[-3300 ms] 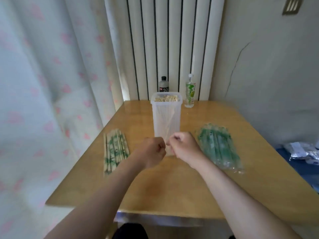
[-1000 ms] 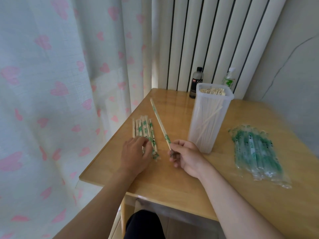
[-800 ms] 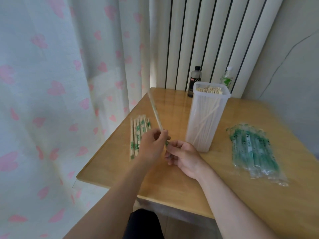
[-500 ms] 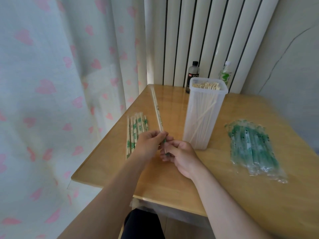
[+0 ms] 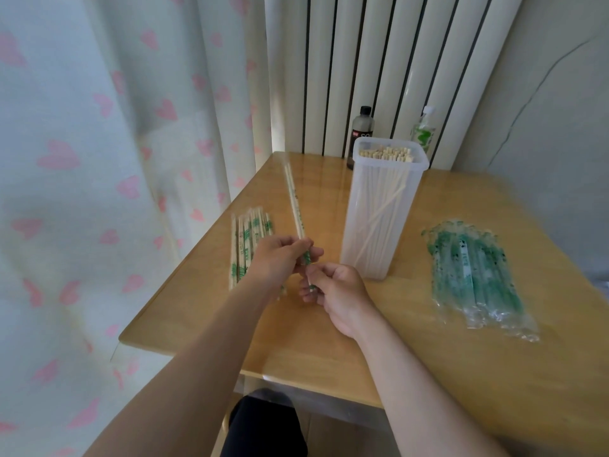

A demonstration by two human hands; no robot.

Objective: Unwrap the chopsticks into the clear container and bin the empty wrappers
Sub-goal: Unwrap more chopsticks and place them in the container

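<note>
Both my hands hold one wrapped chopstick pair [image 5: 296,209] above the wooden table [image 5: 329,341]; it points up and away from me. My left hand [image 5: 280,258] pinches it near its green-printed lower end. Just below, my right hand [image 5: 333,291] grips the bottom tip. A tall clear container [image 5: 382,209] holding several bare chopsticks stands right of my hands. A pile of wrapped chopsticks [image 5: 248,240] lies on the table left of my hands. A heap of empty green-printed wrappers [image 5: 478,275] lies at the right.
A dark bottle [image 5: 361,133] and a green-labelled bottle [image 5: 423,133] stand behind the container against a white ribbed radiator [image 5: 379,61]. A heart-patterned curtain [image 5: 99,159] hangs along the table's left edge. A grey wall is at the right.
My left hand left the pile of wrapped chopsticks and came over to pinch the pair held by my right hand. The view shifted slightly.
</note>
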